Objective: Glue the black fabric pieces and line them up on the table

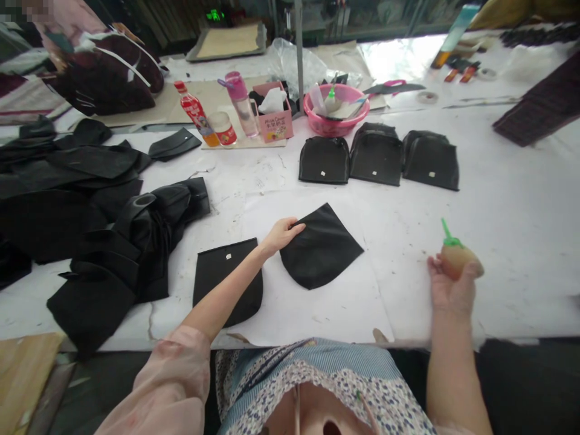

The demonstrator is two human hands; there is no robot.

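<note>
My left hand (pixel 286 232) pinches the upper left edge of a black leather-like piece (pixel 319 251), which has one rounded end and sits over white paper (pixel 353 308). Off to the right, my right hand (pixel 453 284) is wrapped around a squeeze bottle (pixel 460 261) of brownish contents with a green nozzle pointing up. Under my left forearm lies another black piece (pixel 211 275) with a small white tag near its straight edge.
Loose black pieces (pixel 109 199) are heaped at the left. Several stacked black panels (pixel 376 154) stand beyond my hands, near a pink basin (pixel 335 118), a red-labelled bottle (pixel 194 112) and a pink tissue box (pixel 276 121). A metal pole (pixel 299 54) rises behind. Another person (pixel 75 24) handles dark fabric.
</note>
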